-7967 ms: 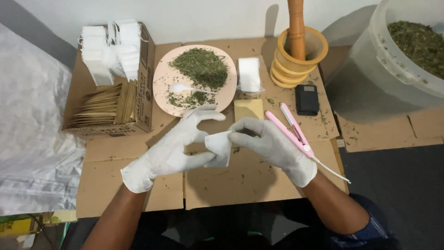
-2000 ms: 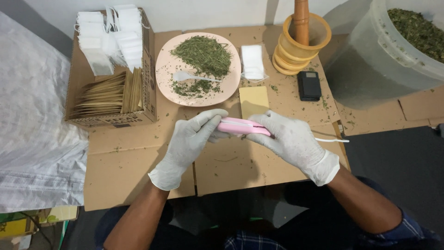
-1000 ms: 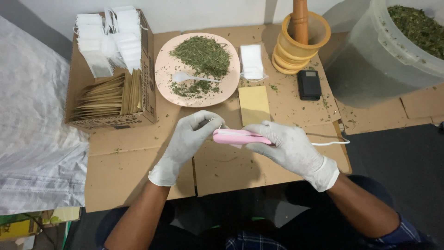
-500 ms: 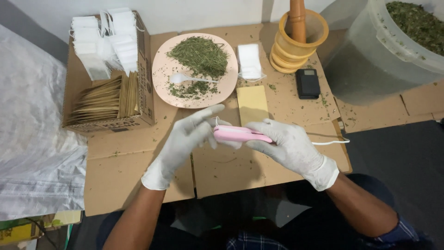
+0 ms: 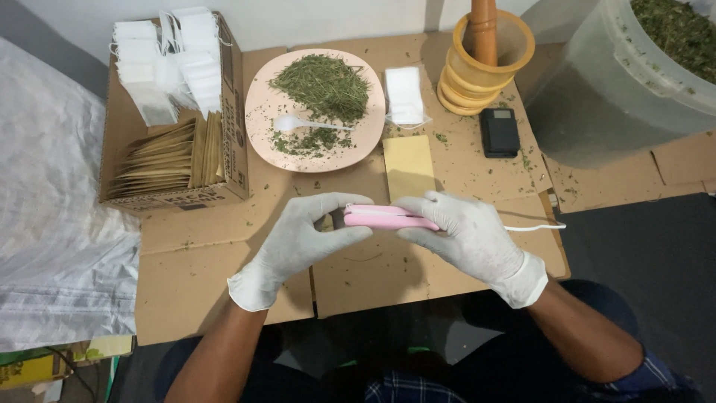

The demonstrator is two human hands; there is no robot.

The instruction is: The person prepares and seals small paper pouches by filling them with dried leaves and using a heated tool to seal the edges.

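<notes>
Together, gloved left hand (image 5: 298, 239) and right hand (image 5: 466, 235) clasp a slim pink sealer (image 5: 388, 217).

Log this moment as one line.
left hand: at sealer tip | right hand: grips pink sealer | plate: herbs, spoon | surface: cardboard

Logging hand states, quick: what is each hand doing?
Left hand: fingers pinched at the end of the pink clamp-shaped plastic tool.
Right hand: closed on it.
</notes>
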